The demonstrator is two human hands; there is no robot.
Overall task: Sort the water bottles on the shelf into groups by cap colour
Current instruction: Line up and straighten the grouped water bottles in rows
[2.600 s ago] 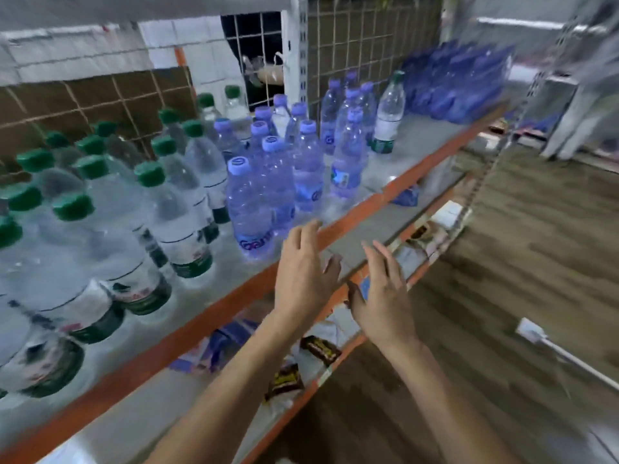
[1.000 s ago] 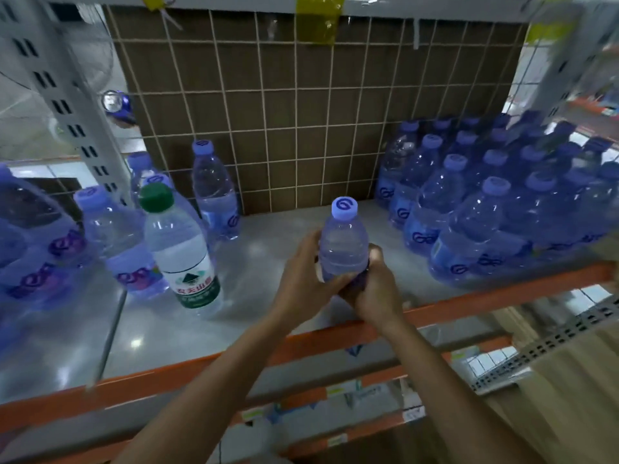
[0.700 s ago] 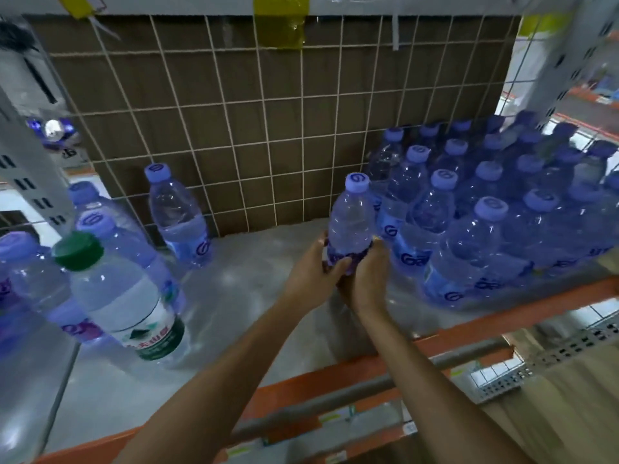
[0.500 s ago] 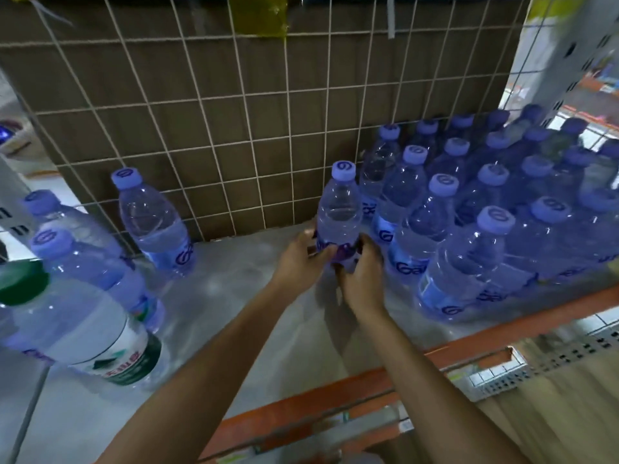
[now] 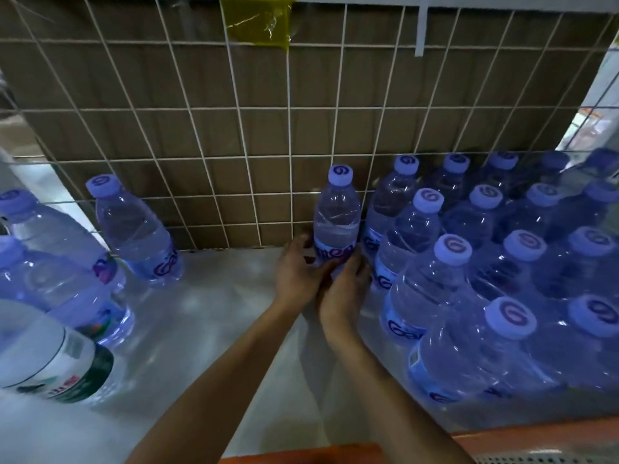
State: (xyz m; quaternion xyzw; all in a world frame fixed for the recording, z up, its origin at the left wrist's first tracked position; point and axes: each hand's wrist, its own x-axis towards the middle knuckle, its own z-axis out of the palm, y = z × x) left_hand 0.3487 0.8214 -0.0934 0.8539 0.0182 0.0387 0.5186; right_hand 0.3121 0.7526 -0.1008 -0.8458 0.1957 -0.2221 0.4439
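The orange metal shelf lip (image 5: 301,455) runs along the near edge, with the grey shelf deck (image 5: 201,329) behind it. At near left stands a clear plastic bottle with a green-and-white label (image 5: 50,366); its cap is out of view. Mid-deck, the left hand (image 5: 296,272) and right hand (image 5: 345,289) grip the lower body of a clear plastic water bottle with a lilac cap (image 5: 336,216). Left fingers curl round its left flank; right fingers wrap its front and right flank; neither hand is nearer. The bottle lies directly ahead of the fingers, upright, long axis vertical, cap pointing up. The hands hide its base, so contact with the deck cannot be confirmed. Just beside it on the right stands the packed block of lilac-capped bottles (image 5: 502,262); loose lilac-capped bottles (image 5: 134,229) stand well apart at left. Judgement: set-down is nearly complete; release calls for a vertical bottle closed up against that block. Farthest back is the white wire grid panel (image 5: 234,128).
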